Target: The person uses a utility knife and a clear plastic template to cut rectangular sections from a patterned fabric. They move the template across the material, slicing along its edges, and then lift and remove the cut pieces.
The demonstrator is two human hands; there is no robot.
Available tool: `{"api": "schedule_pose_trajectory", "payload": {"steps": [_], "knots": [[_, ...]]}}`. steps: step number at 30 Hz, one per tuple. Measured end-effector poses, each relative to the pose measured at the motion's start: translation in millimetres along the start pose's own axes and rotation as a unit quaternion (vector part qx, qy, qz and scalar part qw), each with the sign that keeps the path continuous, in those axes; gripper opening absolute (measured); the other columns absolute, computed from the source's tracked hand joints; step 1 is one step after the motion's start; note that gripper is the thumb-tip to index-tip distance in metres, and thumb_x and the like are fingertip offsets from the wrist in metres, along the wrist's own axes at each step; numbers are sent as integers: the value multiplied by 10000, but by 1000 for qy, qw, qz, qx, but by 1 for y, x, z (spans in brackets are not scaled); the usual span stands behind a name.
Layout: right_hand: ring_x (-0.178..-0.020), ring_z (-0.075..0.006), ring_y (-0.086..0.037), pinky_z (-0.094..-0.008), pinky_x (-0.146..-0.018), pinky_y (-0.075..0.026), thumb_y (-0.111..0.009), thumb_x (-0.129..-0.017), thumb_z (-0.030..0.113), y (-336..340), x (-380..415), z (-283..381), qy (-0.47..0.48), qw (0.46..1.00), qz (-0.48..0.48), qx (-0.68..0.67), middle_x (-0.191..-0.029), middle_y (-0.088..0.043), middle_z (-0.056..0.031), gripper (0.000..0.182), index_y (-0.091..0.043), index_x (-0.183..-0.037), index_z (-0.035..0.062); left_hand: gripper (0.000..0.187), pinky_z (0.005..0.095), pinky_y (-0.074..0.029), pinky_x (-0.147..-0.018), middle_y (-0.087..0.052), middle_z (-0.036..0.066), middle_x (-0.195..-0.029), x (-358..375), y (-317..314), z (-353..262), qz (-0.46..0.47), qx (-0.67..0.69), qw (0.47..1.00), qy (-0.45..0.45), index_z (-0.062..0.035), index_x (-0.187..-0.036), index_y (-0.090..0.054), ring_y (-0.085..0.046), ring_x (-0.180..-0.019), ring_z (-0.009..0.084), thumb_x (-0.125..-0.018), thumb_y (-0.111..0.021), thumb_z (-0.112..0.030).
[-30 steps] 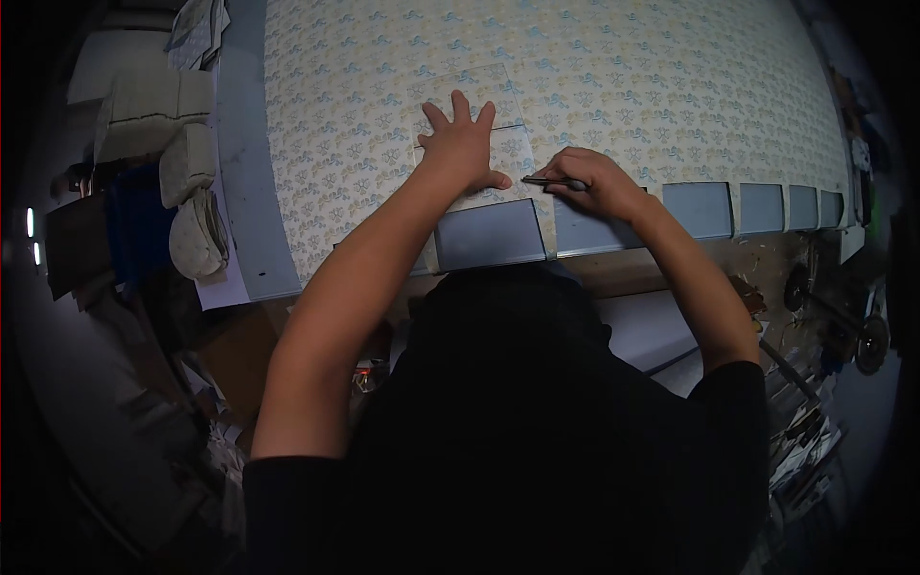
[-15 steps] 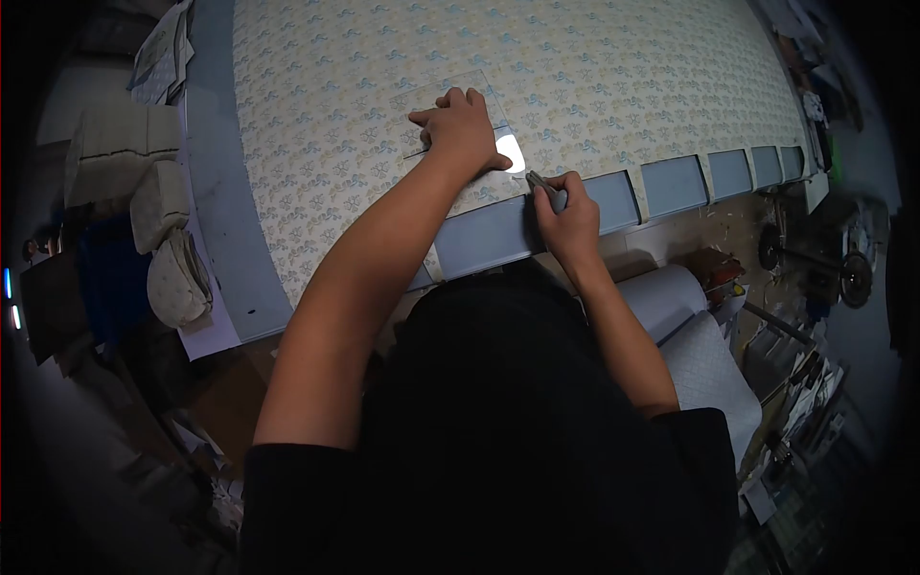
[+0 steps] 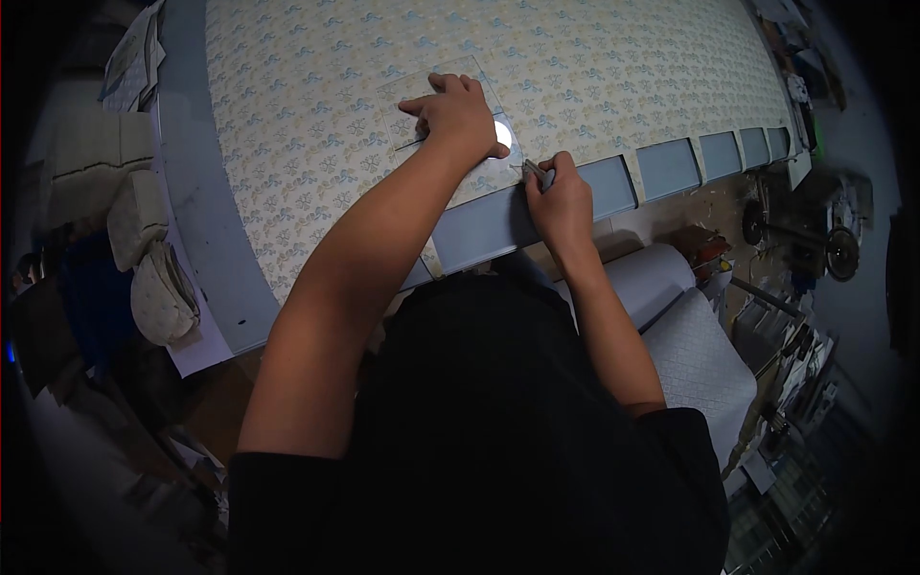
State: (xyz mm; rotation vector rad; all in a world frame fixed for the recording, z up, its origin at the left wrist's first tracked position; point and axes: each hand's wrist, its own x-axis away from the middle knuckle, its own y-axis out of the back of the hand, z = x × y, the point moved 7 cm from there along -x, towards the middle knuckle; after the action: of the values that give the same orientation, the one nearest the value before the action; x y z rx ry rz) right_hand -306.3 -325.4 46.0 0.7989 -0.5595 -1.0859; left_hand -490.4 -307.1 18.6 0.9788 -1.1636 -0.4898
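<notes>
Patterned cream sheeting [image 3: 316, 57] with small blue and tan motifs covers the table. My left hand [image 3: 454, 120] lies with its fingers spread on a clear, flat plate [image 3: 412, 89] that rests on the sheeting, and a bright reflection shows beside the thumb. To the right, my right hand [image 3: 562, 199] is closed around a small grey cutter [image 3: 533, 172], its tip at the plate's lower right corner near the sheeting's front edge. Rectangular gaps along that edge show the blue-grey tabletop [image 3: 484, 230], with narrow strips of sheeting between them.
Folded padded pieces [image 3: 165, 297] lie at the table's left end, over a white sheet [image 3: 199, 353]. Rolls of pale material [image 3: 695, 369] stand below the front edge on the right. A metal bar with round weights [image 3: 841, 251] is farther right.
The view has shifted a little, so the table and padded pieces appear farther left. My left hand stays on the plate; my right hand still holds the cutter near the plate's corner.
</notes>
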Motion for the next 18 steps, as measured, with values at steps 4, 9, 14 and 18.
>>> {"api": "schedule_pose_trajectory", "payload": {"steps": [4,9,14,18], "knots": [[-791,-459,-700,-488,-659,-550,-770,-878,138,0,-5,1,-13,1000,-8,1,-811,-706,-244,239,-593,-973,8,1308,721,-465,-1015,-313,276,-1606,-2,-3,-1,-3,6,1000,-5,53,-1594,-197,-297,-1516,456,-736,-766,-753],[-782,-466,-692,-506,-654,-546,-768,-884,124,0,-10,-7,27,999,-13,-19,-812,-703,-242,231,-585,-975,15,1280,725,-469,-1009,-337,265,-1584,-3,-1,-1,-6,-8,1000,-4,40,-1584,-236,-300,-1514,454,-729,-778,-744],[-773,-447,-697,-498,-637,-539,-763,-889,124,1,-27,-6,96,994,24,-44,-817,-706,-220,224,-583,-971,19,1262,739,-465,-1001,-344,258,-1578,1,4,-2,-14,-12,1000,-9,33,-1577,-258,-310,-1508,454,-726,-786,-736],[-760,-446,-695,-499,-636,-541,-756,-890,128,-4,-56,4,152,986,43,-44,-812,-703,-226,218,-581,-966,23,1269,749,-454,-1004,-343,257,-1585,1,4,-2,-6,-2,1000,-6,34,-1577,-260,-314,-1505,456,-716,-797,-728]]}}
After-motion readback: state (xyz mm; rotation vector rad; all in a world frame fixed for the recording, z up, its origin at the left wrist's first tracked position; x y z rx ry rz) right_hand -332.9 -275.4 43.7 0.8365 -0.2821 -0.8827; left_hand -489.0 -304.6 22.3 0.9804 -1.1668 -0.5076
